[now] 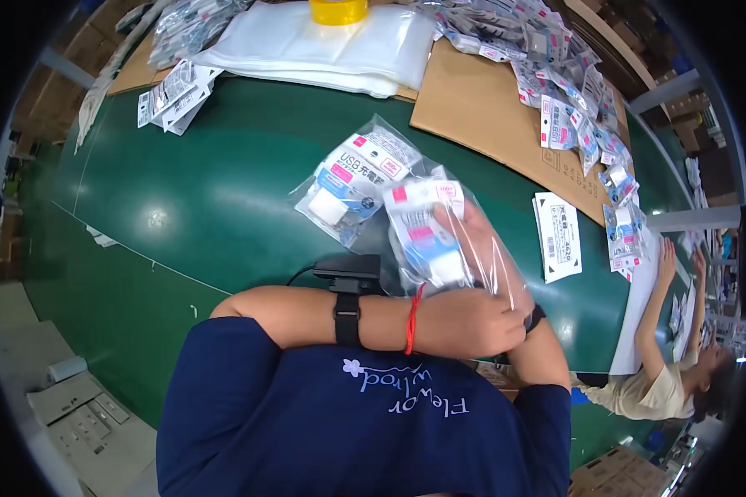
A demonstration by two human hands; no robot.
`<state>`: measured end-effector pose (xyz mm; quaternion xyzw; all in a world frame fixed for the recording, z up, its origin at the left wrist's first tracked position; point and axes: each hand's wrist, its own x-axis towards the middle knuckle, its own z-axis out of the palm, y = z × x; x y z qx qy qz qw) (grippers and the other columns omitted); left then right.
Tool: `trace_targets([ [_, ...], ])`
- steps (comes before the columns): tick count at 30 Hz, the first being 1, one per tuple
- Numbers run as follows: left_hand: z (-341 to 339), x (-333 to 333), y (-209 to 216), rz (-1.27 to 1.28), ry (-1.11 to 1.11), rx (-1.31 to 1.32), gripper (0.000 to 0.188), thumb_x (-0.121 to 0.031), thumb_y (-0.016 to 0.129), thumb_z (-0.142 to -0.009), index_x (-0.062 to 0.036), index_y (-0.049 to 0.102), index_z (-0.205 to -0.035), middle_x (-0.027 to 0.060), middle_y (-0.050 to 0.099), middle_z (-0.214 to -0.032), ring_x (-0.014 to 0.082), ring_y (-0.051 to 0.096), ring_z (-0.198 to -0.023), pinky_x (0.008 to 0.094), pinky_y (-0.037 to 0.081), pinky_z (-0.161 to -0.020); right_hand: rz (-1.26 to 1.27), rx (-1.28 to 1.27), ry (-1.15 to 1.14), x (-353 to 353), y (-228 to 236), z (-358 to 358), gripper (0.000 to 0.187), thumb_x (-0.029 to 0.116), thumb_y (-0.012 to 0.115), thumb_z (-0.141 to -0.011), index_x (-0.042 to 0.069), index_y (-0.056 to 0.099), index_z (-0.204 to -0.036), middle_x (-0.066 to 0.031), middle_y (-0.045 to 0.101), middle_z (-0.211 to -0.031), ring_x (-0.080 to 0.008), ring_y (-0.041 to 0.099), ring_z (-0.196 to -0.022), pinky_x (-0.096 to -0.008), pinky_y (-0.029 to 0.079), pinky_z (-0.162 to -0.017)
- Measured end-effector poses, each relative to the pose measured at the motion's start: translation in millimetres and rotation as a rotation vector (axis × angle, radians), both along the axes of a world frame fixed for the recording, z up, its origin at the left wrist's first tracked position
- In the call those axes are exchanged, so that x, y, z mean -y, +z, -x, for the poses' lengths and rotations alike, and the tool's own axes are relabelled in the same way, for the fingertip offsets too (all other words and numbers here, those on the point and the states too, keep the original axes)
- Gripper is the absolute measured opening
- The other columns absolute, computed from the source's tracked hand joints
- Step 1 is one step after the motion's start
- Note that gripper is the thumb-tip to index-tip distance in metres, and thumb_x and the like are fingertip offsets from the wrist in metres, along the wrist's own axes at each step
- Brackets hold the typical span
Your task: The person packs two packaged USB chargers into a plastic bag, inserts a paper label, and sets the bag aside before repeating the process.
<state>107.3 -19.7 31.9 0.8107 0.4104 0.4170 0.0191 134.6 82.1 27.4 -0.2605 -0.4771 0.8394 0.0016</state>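
A clear plastic bag [506, 277] lies over my right hand [475, 234] and wrist. Under this film, my right fingers are closed on a USB charger pack [419, 236], a small white and blue packet with pink marks. My left forearm crosses in front of my chest, with a black strap and a red band on it. Close to the right wrist, my left hand [481, 321] is closed on the bag's edge. Just left of the held pack, more charger packs [331, 203] overlap on the green table [249, 166] in clear wrapping.
Flat clear bags [307, 50] are stacked at the back, with a yellow tape roll [338, 10] on them. Cardboard [481, 99] bears a heap of packs [555, 66]. Printed labels lie left [178, 95] and right [558, 236]. A co-worker [671, 373] reaches in at the right.
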Motion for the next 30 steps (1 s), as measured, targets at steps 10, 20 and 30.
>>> trace_targets([
  [10,15.2,-1.9,-0.7,-0.21,-0.039,0.145,0.011,-0.012,0.058,-0.07,-0.0034,0.053,-0.073,0.0044,0.048,-0.072,0.0168,0.055,-0.066,0.0274,0.047,-0.055,-0.442,0.283,-0.044,-4.6,-23.8,16.3,0.035,0.024,0.063,-0.089,-0.003,0.058,-0.11,-0.0081,0.065,-0.1,-0.013,0.062,-0.088,-0.0241,0.05,-0.075],
  [20,17.9,4.8,-8.8,-0.203,-0.116,0.107,0.011,-0.012,0.057,-0.07,-0.0033,0.051,-0.075,0.005,0.048,-0.073,0.0172,0.053,-0.064,0.0277,0.045,-0.052,-0.011,-0.102,-0.506,11.9,-23.7,30.0,0.023,0.019,0.062,-0.09,-0.002,0.062,-0.101,-0.0075,0.065,-0.092,-0.0135,0.063,-0.077,-0.0254,0.052,-0.066],
  [30,38.2,4.2,-1.7,-0.176,-0.045,0.102,0.028,-0.014,0.058,-0.074,0.0021,0.06,-0.097,0.0089,0.058,-0.083,0.0241,0.06,-0.077,0.0319,0.05,-0.068,-0.139,-0.145,-0.32,22.6,-29.3,56.7,0.03,0.017,0.057,-0.093,-0.001,0.057,-0.117,-0.0098,0.064,-0.099,-0.015,0.062,-0.085,-0.0276,0.053,-0.076],
])
